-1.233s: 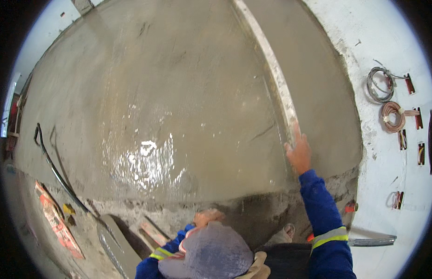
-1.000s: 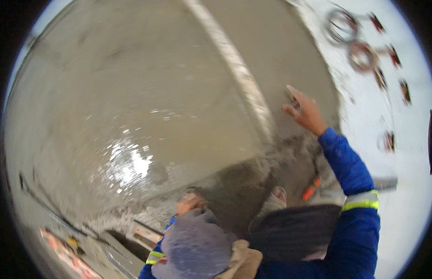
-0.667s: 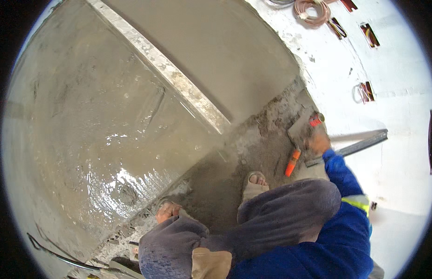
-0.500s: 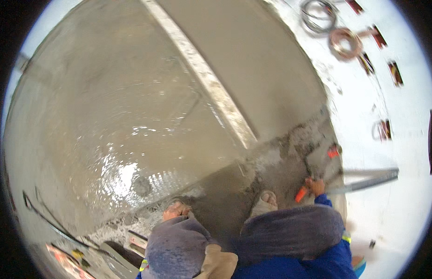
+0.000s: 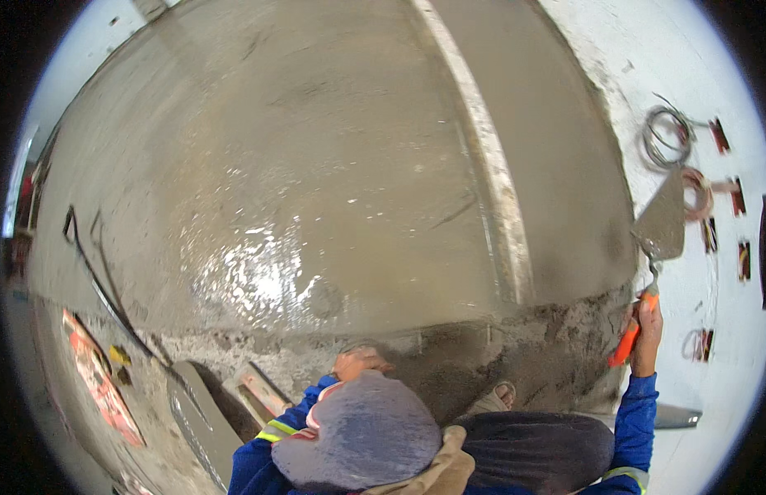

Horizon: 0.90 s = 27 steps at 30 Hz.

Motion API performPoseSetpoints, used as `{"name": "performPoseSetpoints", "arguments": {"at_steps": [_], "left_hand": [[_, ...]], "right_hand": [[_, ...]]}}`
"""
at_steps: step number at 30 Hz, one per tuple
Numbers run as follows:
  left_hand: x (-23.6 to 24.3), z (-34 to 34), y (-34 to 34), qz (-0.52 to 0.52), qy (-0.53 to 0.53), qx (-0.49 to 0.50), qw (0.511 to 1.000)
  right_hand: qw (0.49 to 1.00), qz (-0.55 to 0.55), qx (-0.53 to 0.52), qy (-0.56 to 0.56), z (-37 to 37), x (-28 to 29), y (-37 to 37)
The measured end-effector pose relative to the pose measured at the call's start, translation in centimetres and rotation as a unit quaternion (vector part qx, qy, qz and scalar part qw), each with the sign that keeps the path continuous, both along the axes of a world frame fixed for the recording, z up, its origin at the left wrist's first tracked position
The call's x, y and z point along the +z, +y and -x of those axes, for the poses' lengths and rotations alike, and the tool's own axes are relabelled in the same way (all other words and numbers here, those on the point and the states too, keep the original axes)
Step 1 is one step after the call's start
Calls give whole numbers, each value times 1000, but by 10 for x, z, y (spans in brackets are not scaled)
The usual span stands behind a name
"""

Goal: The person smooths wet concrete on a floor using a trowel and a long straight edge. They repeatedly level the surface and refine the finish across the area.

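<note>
My right hand [image 5: 647, 330] is wrapped round the orange handle of a pointed masonry trowel [image 5: 662, 223], held up at the right side in front of the white wall. Wet mortar coats its blade. My left hand [image 5: 360, 361] is beside my left knee, over the near edge of the mortar; its fingers are blurred and partly hidden. A wide bed of smooth wet mortar [image 5: 358, 165] spreads ahead of me. Along its right part runs a long pale straightedge bar [image 5: 492, 157], its near end close to the bed's edge.
Left of me lie a mortar-smeared shovel [image 5: 206, 421], a flat hand tool [image 5: 263, 388] and a torn reddish bag [image 5: 103, 379]. On the right, cable coils [image 5: 667, 136] hang by open wall boxes [image 5: 744, 260]. A grey metal bar [image 5: 678, 416] lies behind my right arm.
My right hand has risen with the trowel from low by the mortar's near edge to beside the wall, blade upward. My view has shifted left, bringing my left sleeve into sight.
</note>
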<state>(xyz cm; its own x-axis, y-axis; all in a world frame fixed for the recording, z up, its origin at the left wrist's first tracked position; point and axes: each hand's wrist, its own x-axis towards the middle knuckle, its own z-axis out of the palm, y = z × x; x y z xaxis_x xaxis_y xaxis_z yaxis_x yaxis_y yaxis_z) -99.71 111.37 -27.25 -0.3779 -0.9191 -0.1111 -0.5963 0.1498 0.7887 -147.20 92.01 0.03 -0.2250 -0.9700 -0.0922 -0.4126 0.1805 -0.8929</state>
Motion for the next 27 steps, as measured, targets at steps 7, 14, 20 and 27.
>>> {"name": "performPoseSetpoints", "arguments": {"at_steps": [7,14,20,27], "left_hand": [[100,-70,-18,104,-102,135,980],[57,-350,25,175,-195,739,621],[8,-432,62,133,-399,764,490],[-21,-459,46,123,-379,763,509]], "right_hand": [[935,-190,300,-22,-193,-14,-50],[882,-174,434,58,-316,-57,-79],[852,37,453,260,-424,-48,-104],[813,72,348,462,-474,-68,-221]]}}
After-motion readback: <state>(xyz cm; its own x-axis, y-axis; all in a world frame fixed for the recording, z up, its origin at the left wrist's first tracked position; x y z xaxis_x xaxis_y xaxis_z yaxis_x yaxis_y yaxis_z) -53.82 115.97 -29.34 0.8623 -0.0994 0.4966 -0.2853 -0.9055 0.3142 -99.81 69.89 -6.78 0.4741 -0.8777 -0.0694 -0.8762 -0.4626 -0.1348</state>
